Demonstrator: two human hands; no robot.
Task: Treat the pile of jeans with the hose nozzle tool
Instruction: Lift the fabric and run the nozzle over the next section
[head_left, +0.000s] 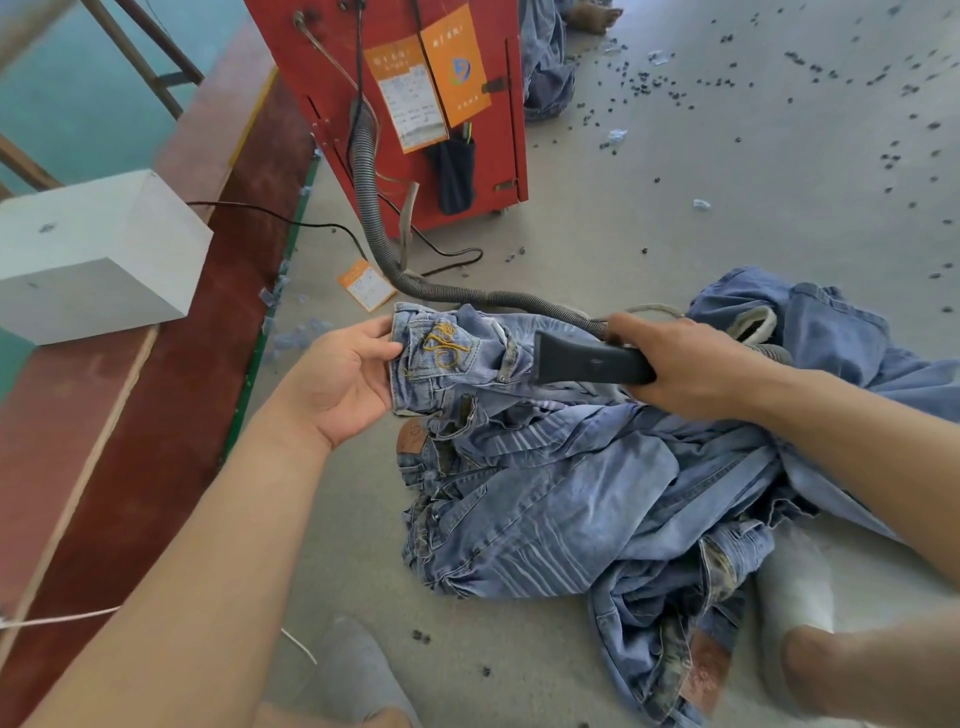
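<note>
A pile of light blue jeans lies on the grey floor in the middle and right of the view. My left hand holds the waist end of the top pair, by a back pocket with yellow stitching. My right hand grips the black hose nozzle tool, whose flat mouth points left and rests against the denim just right of that pocket. A grey ribbed hose runs from the nozzle back to the red machine.
A white block sits on a red ledge at the left. Dark specks and scraps litter the floor at the far right. An orange tag lies by the hose. My feet and knee show along the bottom edge.
</note>
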